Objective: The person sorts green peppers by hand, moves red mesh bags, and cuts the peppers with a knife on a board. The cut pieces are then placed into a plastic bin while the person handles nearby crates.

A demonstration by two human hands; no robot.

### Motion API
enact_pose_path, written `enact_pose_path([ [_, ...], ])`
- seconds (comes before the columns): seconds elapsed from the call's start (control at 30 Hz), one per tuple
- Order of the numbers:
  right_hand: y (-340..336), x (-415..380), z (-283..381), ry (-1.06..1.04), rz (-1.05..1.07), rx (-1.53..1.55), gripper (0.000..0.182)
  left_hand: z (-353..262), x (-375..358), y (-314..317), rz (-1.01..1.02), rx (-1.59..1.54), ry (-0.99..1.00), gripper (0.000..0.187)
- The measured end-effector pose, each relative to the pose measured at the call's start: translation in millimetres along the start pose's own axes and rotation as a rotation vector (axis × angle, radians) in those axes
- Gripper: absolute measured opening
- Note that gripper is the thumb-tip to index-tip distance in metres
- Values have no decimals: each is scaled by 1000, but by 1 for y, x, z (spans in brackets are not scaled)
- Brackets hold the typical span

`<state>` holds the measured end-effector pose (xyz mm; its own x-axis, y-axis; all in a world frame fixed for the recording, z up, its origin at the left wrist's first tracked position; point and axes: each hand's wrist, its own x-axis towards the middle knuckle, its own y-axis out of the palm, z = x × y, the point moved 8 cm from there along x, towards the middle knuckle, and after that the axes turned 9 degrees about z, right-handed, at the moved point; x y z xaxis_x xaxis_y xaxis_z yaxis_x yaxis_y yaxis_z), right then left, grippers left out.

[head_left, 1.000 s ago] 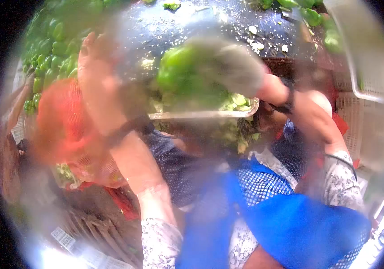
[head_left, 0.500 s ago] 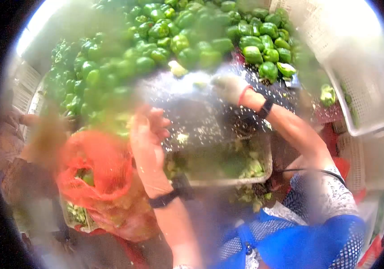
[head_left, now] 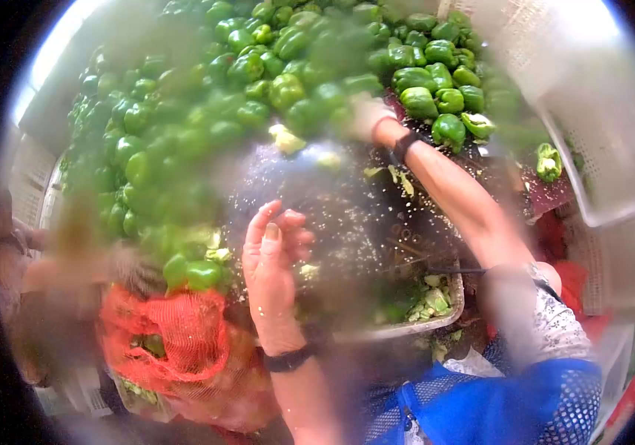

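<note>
Green peppers (head_left: 286, 92) lie beside the right fingers (head_left: 362, 111).

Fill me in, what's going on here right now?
A person is working at a dark table piled with green peppers. The gloved right hand is at the near edge of the pile; blur hides whether it grips one. The bare left hand is over the table, open and seemingly empty. Pale scraps lie in the tray at the near edge. A red mesh bag stands to the left, near another person's arm.
</note>
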<state>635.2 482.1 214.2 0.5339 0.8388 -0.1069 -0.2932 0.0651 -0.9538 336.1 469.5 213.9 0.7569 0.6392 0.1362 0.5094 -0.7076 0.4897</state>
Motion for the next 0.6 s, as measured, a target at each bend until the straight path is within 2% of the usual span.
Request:
enact_pose_path([
  [0.07, 14, -10, -11, -87, -82, -47, 39, 8, 2, -1, 15, 23, -5, 35],
  [0.13, 23, -35, -6, -215, -8, 4, 36, 10, 2, 6, 26, 36, 5, 35],
  [0.17, 30, -44, 2, -308, -4, -76, 35, 12, 0, 9, 17, 28, -7, 34],
  [0.23, 17, -73, 21, -400, 13, -192, 33, 6, -7, 18, -8, 5, -22, 32],
  [0.3, 15, -92, 19, -423, 71, -171, 33, 10, -12, 17, -11, 8, -27, 33],
  [0.33, 21, -65, 1, -493, -40, -83, 32, 11, -13, 17, -13, 20, -36, 33],
  [0.43, 6, -6, -31, -321, 10, -261, 32, 15, -9, 26, -31, 92, -77, 29],
  [0.53, -19, 40, -72, -140, -61, 121, 40, 23, -7, 39, 7, 272, -136, 29],
  [0.6, -29, 56, -80, -33, -164, 72, 47, 28, 0, 43, 44, 441, -176, 30],
])
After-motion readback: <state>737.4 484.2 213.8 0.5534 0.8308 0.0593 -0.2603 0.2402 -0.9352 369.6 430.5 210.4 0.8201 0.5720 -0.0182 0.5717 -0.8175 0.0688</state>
